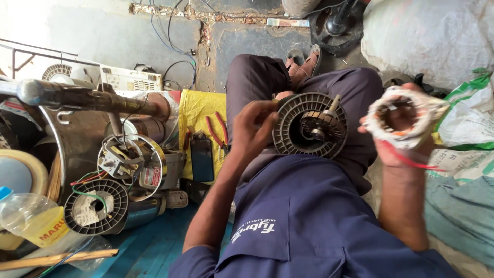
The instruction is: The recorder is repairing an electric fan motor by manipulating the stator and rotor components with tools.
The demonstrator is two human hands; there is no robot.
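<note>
My left hand [253, 125] grips the left rim of a round grey finned motor housing [310, 125] that rests on my lap, with a rotor and shaft showing in its middle. My right hand [395, 138] holds up a ring-shaped stator winding [405, 116] wrapped in white tape, to the right of the housing. Red wires [411, 160] trail from the winding across my wrist. I sit in dark blue work clothes with my legs stretched ahead.
At left lie another finned motor part [96, 206], a metal motor cover [131, 159], a long pipe [87, 98], red-handled pliers [218, 131] on yellow cloth, a plastic bottle [31, 216] and a wooden stick [56, 259]. White sacks [427, 36] and green cloth stand at right.
</note>
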